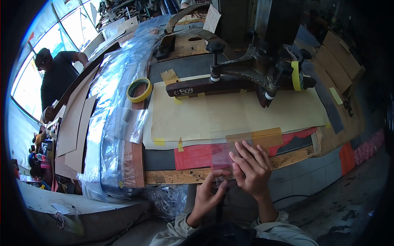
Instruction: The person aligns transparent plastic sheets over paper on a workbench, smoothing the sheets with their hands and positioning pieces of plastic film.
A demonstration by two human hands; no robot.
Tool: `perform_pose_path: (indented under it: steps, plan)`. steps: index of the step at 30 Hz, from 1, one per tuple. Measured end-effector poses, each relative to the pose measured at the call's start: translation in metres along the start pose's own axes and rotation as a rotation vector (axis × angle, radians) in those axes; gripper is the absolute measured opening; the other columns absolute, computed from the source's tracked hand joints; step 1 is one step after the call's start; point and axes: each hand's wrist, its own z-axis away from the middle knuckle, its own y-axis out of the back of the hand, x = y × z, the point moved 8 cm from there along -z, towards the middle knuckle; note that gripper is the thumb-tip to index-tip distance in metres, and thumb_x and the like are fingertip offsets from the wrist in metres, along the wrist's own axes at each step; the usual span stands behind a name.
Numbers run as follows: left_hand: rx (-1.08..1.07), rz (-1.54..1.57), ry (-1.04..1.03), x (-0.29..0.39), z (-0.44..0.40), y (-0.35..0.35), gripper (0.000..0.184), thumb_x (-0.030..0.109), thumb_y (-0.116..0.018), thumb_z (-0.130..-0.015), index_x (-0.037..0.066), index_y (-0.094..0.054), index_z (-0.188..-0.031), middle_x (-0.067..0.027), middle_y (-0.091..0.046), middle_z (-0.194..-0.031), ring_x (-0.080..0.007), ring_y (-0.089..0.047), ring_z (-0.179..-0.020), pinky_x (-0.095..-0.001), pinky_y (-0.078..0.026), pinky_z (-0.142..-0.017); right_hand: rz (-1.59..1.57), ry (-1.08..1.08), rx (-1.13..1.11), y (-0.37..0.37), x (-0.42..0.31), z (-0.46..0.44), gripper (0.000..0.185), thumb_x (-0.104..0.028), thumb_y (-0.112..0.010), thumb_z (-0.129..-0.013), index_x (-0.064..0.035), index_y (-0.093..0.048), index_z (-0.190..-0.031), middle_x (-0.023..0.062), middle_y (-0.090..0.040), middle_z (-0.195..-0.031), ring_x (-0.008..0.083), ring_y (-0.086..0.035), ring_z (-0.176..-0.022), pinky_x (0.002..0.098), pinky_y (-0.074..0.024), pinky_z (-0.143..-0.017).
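A small clear plastic sheet [222, 158] lies partly over a red sheet [192, 157] at the near edge of the work table. My left hand [208, 196] is just off the wooden edge, its thumb and forefinger closed around the plastic's near corner. Fingers stretched and close together, my right hand [251, 169] rests on the plastic's right side. Beyond my fingertips, brown tape [266, 137] crosses the edge of a large cream paper sheet [197, 119]. Small yellow tape pieces sit along that paper's border.
A dark metal clamp arm [250, 65] presses a dark bar [184, 89] onto the paper. One yellow tape roll [140, 90] lies left; another [296, 76] hangs on the bar. Plastic film [119, 82] and cardboard [76, 131] lie left, near another person [59, 76]. Scissors [348, 108] lie right.
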Motion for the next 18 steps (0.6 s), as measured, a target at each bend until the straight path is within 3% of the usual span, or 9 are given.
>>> perform_pose_path:
  steps: [18]
  plan:
    - [-0.009, 0.002, 0.001, 0.0026, 0.0005, -0.0005, 0.022, 0.003, -0.057, -0.090, 0.002, -0.055, -0.112, -0.0019, -0.064, -0.090, -0.0046, -0.061, -0.077, -0.0207, -0.050, -0.068, 0.004, 0.000, -0.003, -0.0003, -0.0001, 0.0009, 0.023, -0.020, -0.058, -0.083, -0.0131, -0.070, -0.101, 0.0066, -0.065, -0.115, 0.0237, -0.059, -0.110, 0.0437, -0.0398, -0.099]
